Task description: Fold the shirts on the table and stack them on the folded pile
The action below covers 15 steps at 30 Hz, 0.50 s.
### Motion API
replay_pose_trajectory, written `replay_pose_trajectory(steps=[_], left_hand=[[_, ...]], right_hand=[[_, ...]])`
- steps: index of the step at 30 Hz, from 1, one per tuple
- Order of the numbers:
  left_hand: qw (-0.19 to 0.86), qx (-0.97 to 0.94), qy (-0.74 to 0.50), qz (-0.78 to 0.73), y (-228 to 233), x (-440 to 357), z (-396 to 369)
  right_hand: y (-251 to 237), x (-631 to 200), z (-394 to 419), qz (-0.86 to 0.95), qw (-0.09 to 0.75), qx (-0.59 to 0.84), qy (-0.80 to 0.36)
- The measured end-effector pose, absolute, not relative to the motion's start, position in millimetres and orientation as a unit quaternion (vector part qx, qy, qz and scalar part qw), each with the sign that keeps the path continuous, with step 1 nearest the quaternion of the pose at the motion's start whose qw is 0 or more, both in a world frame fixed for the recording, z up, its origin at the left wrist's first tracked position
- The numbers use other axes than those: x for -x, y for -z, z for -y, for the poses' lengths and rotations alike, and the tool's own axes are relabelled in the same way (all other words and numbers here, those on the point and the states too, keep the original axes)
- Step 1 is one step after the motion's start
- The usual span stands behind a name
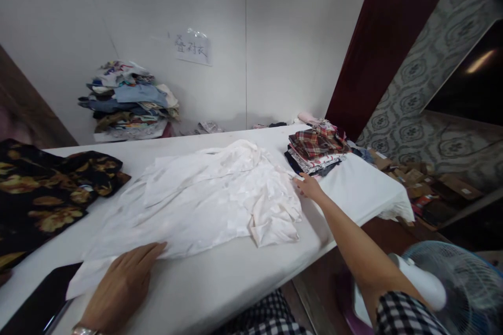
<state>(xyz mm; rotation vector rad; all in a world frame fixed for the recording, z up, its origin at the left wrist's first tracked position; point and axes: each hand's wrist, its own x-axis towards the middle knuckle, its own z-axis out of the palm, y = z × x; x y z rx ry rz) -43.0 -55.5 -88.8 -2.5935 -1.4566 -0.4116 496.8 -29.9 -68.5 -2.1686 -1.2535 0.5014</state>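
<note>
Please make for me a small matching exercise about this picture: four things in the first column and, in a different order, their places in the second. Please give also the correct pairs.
1. White garment
2. Flowered garment
3. Right hand
4. Fan

A. Lower right corner of the picture
B. Spread across the middle of the table
C. At the white garment's edge, near the folded stack
D. At the picture's left edge

Pairs: 1-B, 2-D, 3-C, 4-A

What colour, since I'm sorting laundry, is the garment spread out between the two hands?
The garment is white, best seen in the head view.
</note>
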Motion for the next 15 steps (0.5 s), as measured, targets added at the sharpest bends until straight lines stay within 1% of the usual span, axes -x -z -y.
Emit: replay_pose_trajectory(steps=[2,6,10,15], left_hand=[[0.081,0.85,0.12,0.507,92.2,47.6,54.9],[0.098,0.828,0.094,0.544,93.3,54.9,55.8],[0.109,0.814,0.073,0.566,93.1,62.5,55.3],[0.091,0.811,0.108,0.568,102.7,75.7,50.9]], right_hand=[[70.2,-496.3,3.3,0.462,0.257,0.831,-0.173],[69.3,-491.0,-30.6,0.488,0.242,0.829,-0.127],[66.0,-505.6,-35.0,0.493,0.262,0.827,-0.069],[77.6,-526.5,-16.6,0.491,0.281,0.822,-0.066]])
